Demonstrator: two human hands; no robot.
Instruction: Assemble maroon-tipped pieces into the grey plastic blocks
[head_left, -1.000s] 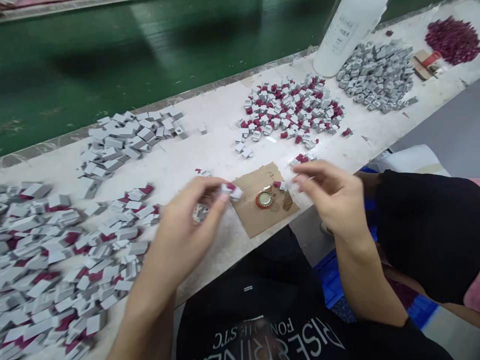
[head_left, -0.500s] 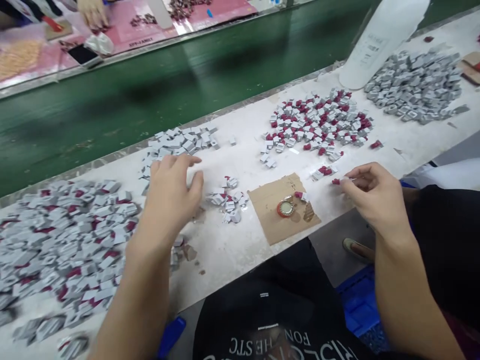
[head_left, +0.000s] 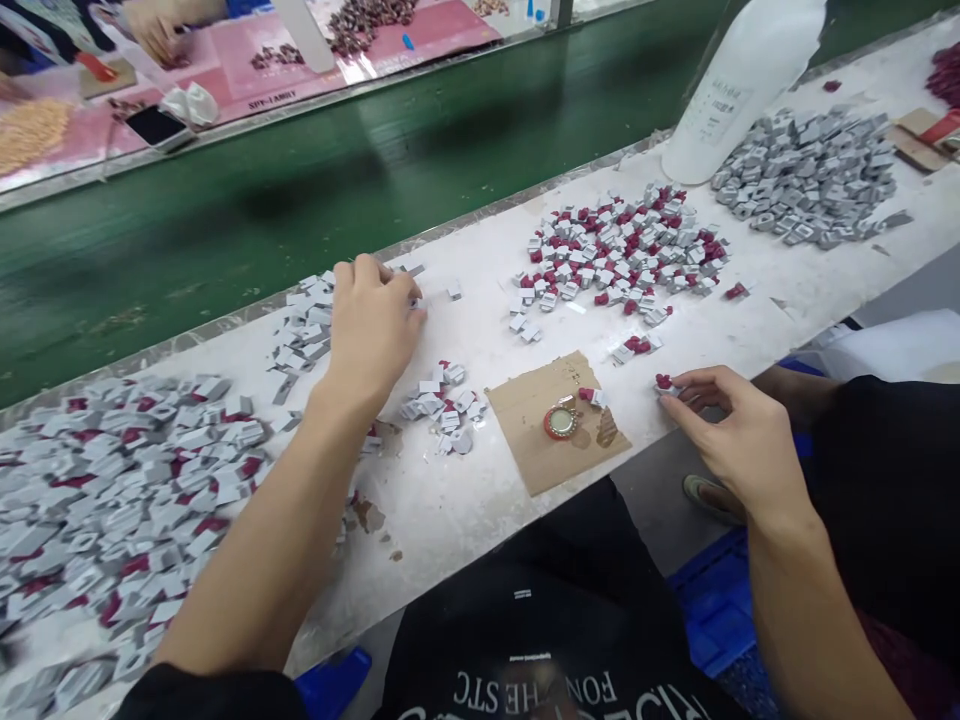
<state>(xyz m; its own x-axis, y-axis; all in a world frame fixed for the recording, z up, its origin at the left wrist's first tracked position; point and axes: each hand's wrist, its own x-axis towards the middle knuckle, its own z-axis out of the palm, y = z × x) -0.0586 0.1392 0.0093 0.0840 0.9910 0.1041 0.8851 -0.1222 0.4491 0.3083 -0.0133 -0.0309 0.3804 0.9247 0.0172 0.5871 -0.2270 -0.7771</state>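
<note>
My left hand is over a pile of small grey plastic pieces near the table's far edge. Its fingers are curled together, and a bit of grey shows between thumb and fingertips. My right hand pinches a small grey-and-maroon plastic piece just above the table's front edge. Between my hands lies a cardboard square bearing a round cap-like thing with a reddish rim and a grey-and-maroon piece. A small cluster of such pieces lies left of the cardboard.
A large heap of grey-and-maroon pieces covers the left of the table; another lies beyond the cardboard. Plain grey pieces are heaped beside a white bottle. Across the green strip, another person's hand works at a pink mat.
My left hand has moved farther away onto the grey pile, and its fingers have closed. My right hand has turned the held piece more upright. The view has shifted slightly.
</note>
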